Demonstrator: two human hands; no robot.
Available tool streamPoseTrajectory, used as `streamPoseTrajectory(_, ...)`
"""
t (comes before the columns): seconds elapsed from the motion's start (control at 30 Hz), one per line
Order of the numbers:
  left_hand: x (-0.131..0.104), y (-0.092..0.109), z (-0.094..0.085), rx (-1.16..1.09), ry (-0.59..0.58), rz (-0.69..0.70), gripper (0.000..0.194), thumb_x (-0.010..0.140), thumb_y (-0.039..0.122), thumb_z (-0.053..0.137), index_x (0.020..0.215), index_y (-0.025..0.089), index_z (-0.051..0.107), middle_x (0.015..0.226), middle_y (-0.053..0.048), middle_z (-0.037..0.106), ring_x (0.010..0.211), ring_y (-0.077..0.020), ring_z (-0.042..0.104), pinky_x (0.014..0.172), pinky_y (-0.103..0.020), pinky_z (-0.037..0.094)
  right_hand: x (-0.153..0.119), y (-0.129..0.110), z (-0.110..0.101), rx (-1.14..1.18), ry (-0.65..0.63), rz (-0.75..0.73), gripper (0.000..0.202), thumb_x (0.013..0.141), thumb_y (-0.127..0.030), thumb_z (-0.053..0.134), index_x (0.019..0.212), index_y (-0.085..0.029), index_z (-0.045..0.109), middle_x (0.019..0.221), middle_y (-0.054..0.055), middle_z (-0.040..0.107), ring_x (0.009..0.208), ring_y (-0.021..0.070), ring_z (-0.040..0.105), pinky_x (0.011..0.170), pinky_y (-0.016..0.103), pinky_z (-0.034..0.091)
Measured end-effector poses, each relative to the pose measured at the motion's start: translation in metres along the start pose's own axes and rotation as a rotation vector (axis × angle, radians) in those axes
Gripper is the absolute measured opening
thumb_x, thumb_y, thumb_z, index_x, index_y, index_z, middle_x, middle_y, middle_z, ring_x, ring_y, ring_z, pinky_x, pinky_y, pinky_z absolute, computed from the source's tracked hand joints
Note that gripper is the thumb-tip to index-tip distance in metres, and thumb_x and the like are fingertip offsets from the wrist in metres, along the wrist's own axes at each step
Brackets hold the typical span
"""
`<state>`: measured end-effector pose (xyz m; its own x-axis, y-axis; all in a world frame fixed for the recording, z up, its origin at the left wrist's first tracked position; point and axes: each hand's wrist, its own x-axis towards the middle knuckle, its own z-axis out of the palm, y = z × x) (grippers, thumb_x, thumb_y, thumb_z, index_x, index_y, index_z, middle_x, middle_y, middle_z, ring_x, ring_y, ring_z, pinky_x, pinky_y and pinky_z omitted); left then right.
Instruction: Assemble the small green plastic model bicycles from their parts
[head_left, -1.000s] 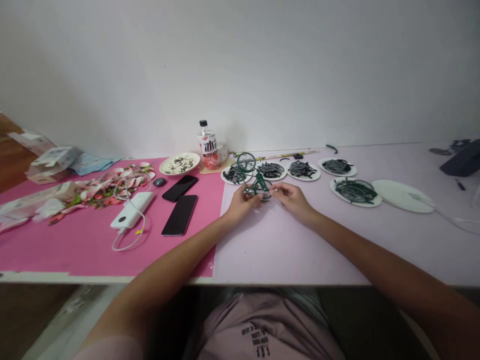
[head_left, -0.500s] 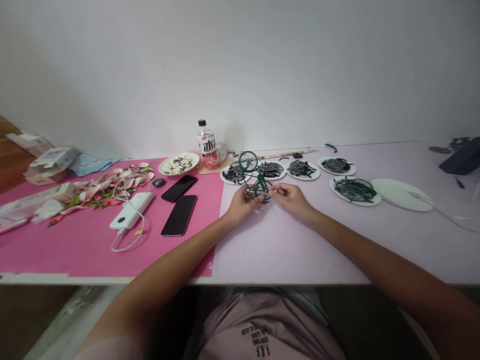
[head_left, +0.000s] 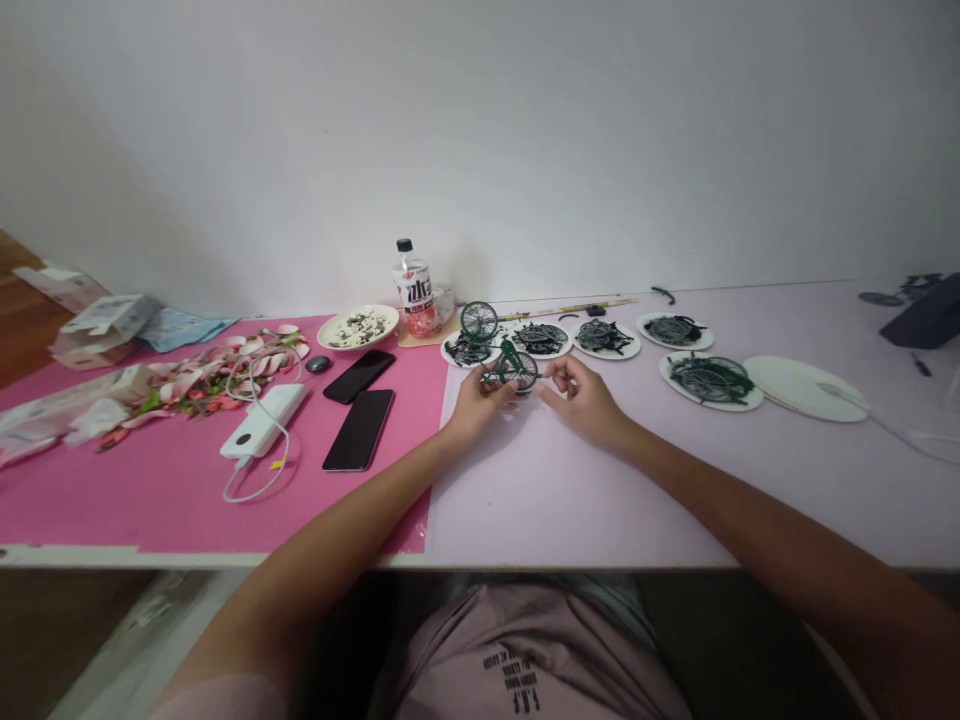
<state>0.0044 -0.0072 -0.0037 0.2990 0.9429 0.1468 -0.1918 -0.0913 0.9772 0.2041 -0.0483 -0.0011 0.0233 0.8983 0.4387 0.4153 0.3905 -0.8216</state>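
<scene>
Left hand (head_left: 474, 408) pinches the green model bicycle (head_left: 511, 356), long axis slanting toward the nearby right hand (head_left: 586, 402), fingers slightly parted.

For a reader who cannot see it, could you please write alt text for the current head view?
A left hand holds a small green model bicycle over a table, the right hand close beside it. Behind and to the right are plates, most holding dark parts.
</scene>
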Motion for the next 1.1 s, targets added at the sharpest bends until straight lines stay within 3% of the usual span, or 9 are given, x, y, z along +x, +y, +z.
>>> streamPoseTrajectory(0.23, 0.0034, 0.0015, -0.0047, -0.062, 0.058, -0.034, 0.060, 0.074, 0.041, 0.092, 0.114, 0.017, 0.055, 0.109, -0.014, 0.079, 0.089, -0.0260, 0.080, 0.081, -0.038, 0.063, 0.0000, -0.0010, -0.0037, -0.193, -0.102, -0.118, 0.015, 0.085, -0.037, 0.074, 0.092, -0.025, 0.070, 0.077, 0.001, 0.057, 0.069, 0.0186, 0.048, 0.068, 0.033, 0.040)
streamPoseTrajectory(0.43, 0.0038, -0.0003, -0.0044, -0.059, 0.045, -0.050, 0.060, 0.074, 0.040, 0.092, 0.115, 0.017, 0.055, 0.106, -0.014, 0.079, 0.086, -0.0263, 0.080, 0.077, -0.036, 0.063, 0.0038, 0.0011, -0.0054, -0.212, -0.125, -0.145, 0.011, 0.090, -0.033, 0.068, 0.090, -0.025, 0.075, 0.079, 0.003, 0.059, 0.075, 0.0207, 0.052, 0.072, 0.035, 0.042)
streamPoseTrajectory(0.83, 0.0017, -0.0020, -0.0012, -0.007, -0.022, -0.044, 0.069, 0.069, 0.048, 0.095, 0.117, 0.016, 0.057, 0.097, -0.011, 0.079, 0.082, -0.0235, 0.079, 0.067, -0.028, 0.060, 0.0018, -0.0044, -0.0034, -0.108, 0.003, -0.068, 0.023, 0.088, -0.042, 0.071, 0.098, -0.021, 0.071, 0.087, 0.005, 0.072, 0.071, 0.0175, 0.059, 0.066, 0.031, 0.049)
streamPoseTrajectory(1.1, -0.0010, -0.0041, 0.0008, 0.058, -0.066, 0.004, 0.069, 0.070, 0.050, 0.093, 0.118, 0.017, 0.054, 0.091, -0.009, 0.079, 0.080, -0.0244, 0.079, 0.067, -0.030, 0.060, 0.0024, 0.0027, 0.0017, 0.100, 0.056, 0.065, 0.037, 0.078, -0.047, 0.082, 0.098, -0.021, 0.064, 0.089, 0.006, 0.074, 0.077, 0.0197, 0.067, 0.076, 0.035, 0.054)
